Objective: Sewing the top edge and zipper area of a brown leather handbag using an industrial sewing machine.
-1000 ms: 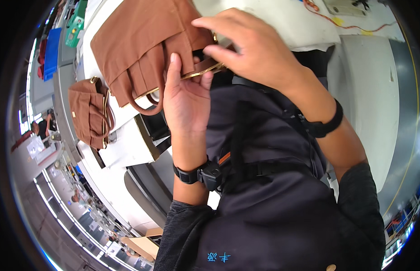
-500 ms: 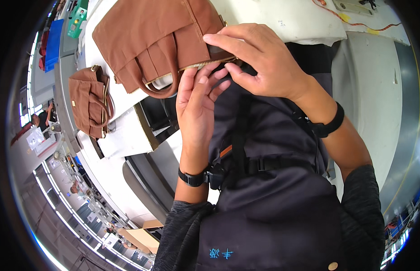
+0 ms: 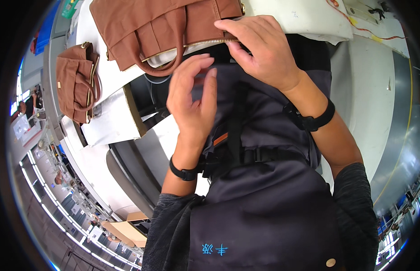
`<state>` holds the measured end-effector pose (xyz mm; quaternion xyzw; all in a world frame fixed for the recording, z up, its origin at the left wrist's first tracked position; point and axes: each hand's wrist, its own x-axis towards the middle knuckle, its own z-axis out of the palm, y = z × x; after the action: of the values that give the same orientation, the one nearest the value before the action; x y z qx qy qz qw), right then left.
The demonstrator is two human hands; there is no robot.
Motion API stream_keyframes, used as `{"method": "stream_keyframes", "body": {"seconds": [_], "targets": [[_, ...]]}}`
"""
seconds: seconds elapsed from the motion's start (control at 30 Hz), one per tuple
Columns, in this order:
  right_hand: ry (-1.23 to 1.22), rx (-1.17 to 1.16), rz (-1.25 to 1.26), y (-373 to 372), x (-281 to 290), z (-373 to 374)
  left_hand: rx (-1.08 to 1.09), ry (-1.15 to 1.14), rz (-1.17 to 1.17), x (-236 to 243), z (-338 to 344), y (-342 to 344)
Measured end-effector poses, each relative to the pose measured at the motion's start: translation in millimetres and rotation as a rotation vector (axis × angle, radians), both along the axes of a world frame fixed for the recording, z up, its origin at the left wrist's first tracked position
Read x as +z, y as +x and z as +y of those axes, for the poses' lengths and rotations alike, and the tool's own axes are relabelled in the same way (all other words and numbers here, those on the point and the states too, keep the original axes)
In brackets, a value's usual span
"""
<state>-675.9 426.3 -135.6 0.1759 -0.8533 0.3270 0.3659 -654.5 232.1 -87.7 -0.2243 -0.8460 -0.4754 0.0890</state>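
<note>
A large brown fabric handbag [image 3: 160, 27] lies at the top of the view, its gold-toothed zipper edge toward me. One rolled brown handle [image 3: 180, 40] loops down over that edge. My right hand [image 3: 266, 54] pinches the bag's right corner at the zipper's end, thumb below and fingers on top; what lies between the fingertips is partly hidden. Just below the handle, my left hand [image 3: 189, 99] is off the bag, its fingers loosely curved, the thumb apart and nothing in it.
To the left, a smaller brown handbag [image 3: 77, 83] stands on the white worktop [image 3: 113, 122]. A red cord [image 3: 368, 29] runs across the far right. Below left, an open cardboard box [image 3: 126, 228] shows. A person [image 3: 29, 106] sits in the distance at left.
My left hand has come away from the zipper edge, moving left and down. The right hand stays at the bag's corner. The view has shifted, so the bags sit higher and further left.
</note>
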Motion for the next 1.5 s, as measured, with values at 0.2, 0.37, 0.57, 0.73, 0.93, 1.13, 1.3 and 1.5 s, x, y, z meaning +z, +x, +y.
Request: {"method": "stream_keyframes", "body": {"seconds": [0.2, 0.37, 0.57, 0.73, 0.93, 1.13, 1.3, 1.5], "targets": [[-0.051, 0.004, -0.048, 6.1, 2.5, 5.7, -0.012, -0.322, 0.543, -1.9, -3.0, -46.7], [-0.078, 0.004, -0.036, 5.0, 8.3, 5.4, -0.076, -0.387, 0.618, -2.1, 0.2, -70.2], [-0.214, 0.08, -0.184, 5.9, 13.1, 7.3, -0.194, -0.365, 0.632, 9.7, -1.9, -86.3], [-0.494, 0.144, -0.462, 2.8, 28.4, -1.0, -0.233, -0.423, 0.542, 22.5, -0.4, -81.9], [-0.583, 0.155, -1.012, 2.0, 67.0, 9.9, -0.267, -0.387, 0.505, 28.9, 4.8, -81.3], [-0.491, 0.187, -0.919, -5.2, 74.6, 10.7, -0.252, -0.576, 0.307, 33.9, 1.0, -77.9], [-0.625, 0.258, -1.074, -12.9, 78.4, 20.4, -0.276, -0.433, 0.565, 25.6, 3.1, -82.3], [-0.918, 0.27, -1.218, -19.0, 69.8, 16.3, -0.243, -0.335, 0.664, 14.7, -1.1, -79.0]]}}
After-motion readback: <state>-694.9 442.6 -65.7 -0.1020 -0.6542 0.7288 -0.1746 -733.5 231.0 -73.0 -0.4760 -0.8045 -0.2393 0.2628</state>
